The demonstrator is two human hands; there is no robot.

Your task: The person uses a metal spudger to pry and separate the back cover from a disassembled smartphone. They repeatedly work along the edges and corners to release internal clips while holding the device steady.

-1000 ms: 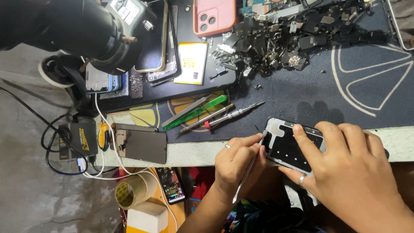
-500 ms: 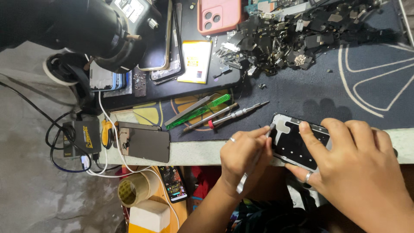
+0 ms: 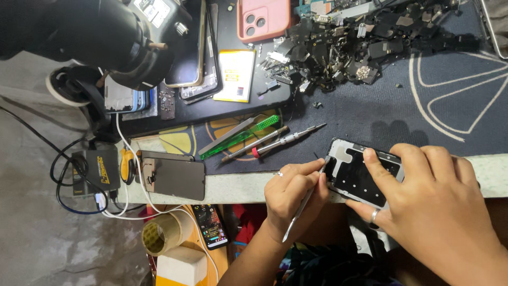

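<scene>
Fingers of the left hand pinch a thin metal tool like a pen, its tip touching the left edge of the opened phone frame. The right hand, a ring on one finger, is closed over that frame, thumb pressed on its dark inner plate, holding it at the near edge of the counter.

Just beyond the frame to its left lie two screwdrivers and a green tool on the dark work mat. Farther left of the frame, at the counter's edge, a phone screen lies flat beside a small black box with cables. Well beyond the frame, a heap of small dark phone parts covers the mat, with a pink phone case and a yellow battery near it. Below the counter, left of the frame, sits a roll of tape.
</scene>
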